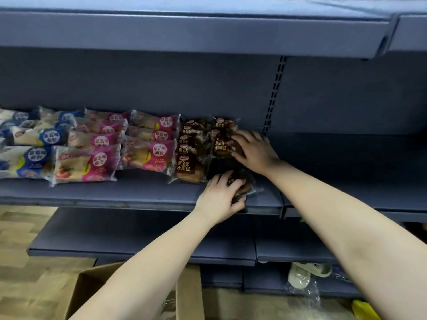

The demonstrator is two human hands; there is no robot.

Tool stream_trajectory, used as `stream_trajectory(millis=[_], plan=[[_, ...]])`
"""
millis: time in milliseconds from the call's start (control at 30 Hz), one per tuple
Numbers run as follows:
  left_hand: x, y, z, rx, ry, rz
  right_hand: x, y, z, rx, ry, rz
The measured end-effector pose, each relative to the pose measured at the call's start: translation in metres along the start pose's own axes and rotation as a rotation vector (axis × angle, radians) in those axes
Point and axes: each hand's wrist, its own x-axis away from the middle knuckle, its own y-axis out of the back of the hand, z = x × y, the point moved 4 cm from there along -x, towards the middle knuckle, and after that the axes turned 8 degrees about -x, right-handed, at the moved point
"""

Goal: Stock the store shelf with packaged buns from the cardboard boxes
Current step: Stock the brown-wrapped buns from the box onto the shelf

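Dim, soft light; wide-angle edge warp

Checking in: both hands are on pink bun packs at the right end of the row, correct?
No. The head view shows the left hand and right hand on brown packs, not pink ones, at the right end of the row; the pink packs lie to their left.
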Motion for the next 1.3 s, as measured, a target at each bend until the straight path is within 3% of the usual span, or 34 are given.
stream_trajectory(millis=[200,367,533,733,933,1133,1300], plan=[[-0.002,0.014,0.0,0.128,0.06,0.048,0.046,0.017,-0.022,0.028,-0.086,0.07],[-0.006,0.043,-0.005,0.115,0.059,-0.05,0.084,0.03,-0.016,-0.07,-0.064,0.125],[-0.005,0.066,-0.009,0.032,-0.149,-0.106,0.099,0.032,0.008,-0.028,0.026,0.146],[0.009,0.066,-0.011,-0.025,-0.347,-0.191,0.101,0.027,0.035,-0.157,-0.058,0.222],[0.02,0.058,0.008,-0.062,-0.085,-0.178,0.091,0.022,0.038,-0.011,-0.081,0.17],[0.02,0.056,0.048,-0.126,0.179,-0.084,0.075,0.016,0.03,0.063,-0.268,0.158],[0.021,0.036,0.065,-0.152,0.188,-0.063,0.06,-0.003,0.035,0.109,-0.26,0.106]])
